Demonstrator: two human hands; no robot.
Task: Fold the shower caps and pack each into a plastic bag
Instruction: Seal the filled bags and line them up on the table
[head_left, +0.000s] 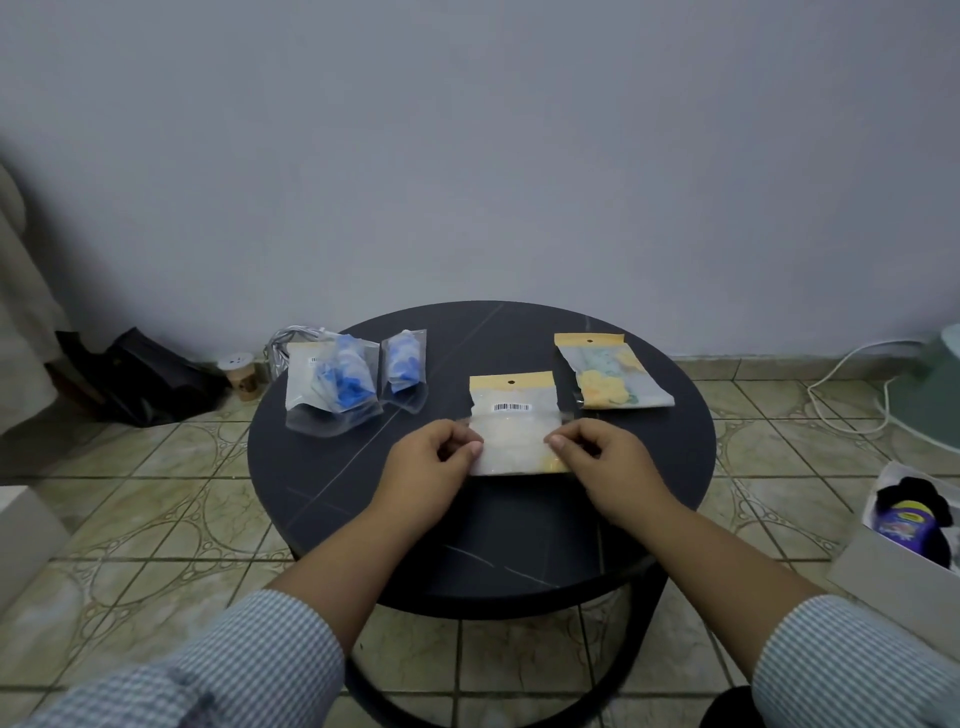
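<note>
Dark, stone-patterned and round, the table (311, 467) carries four packed plastic bags. At its middle lies a clear bag with a yellow header (514, 423) and a barcode label, a pale yellowish shower cap folded inside it. The left hand (434, 460) pinches this bag's left edge with curled fingers and thumb, and the right hand (602, 457) pinches its right edge the same way; both hands rest low on the tabletop, with striped sleeves showing at the forearms.

Toward the far right edge lies a second yellow-header bag (613, 374), holding a cap printed in yellow and green. Near the far left edge sit two clear bags with blue caps: a larger one (332, 384) and, just beside it on the right, a smaller one (404, 371).

On the tiled floor to the right stands an open white box (893, 566), and a white cable (841, 384) runs along the wall.
</note>
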